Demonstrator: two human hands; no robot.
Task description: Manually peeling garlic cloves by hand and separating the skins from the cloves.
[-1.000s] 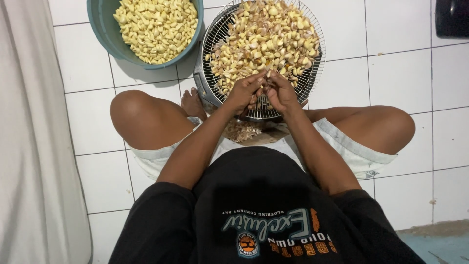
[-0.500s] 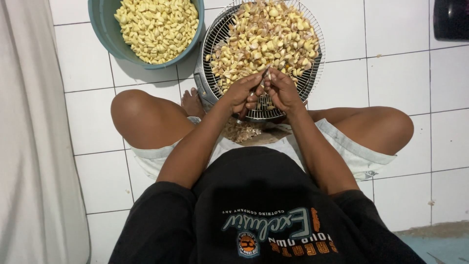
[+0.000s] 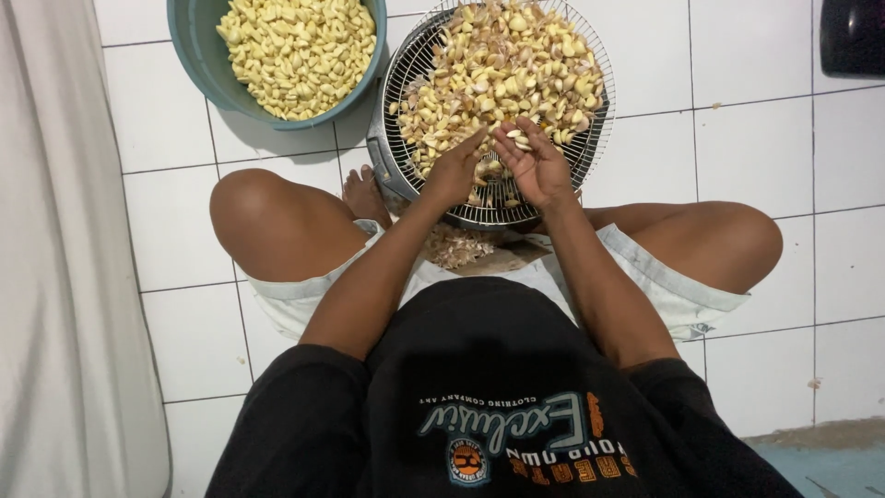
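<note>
one teal bowl (image 3: 198, 55), one wire basket (image 3: 590, 138), two hands (image 3: 539, 166)

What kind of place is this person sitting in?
Probably a home kitchen or wash area floor. The person sits cross-legged on white floor tiles, both hands over a wire basket of unpeeled garlic, with a teal bowl of peeled cloves beside it.

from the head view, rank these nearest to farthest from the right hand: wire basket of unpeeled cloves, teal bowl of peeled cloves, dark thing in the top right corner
1. wire basket: directly under the right hand, which hovers over its near rim.
2. teal bowl: up and to the left, beside the basket.
3. dark thing: far top right corner, on the tiles.
</note>
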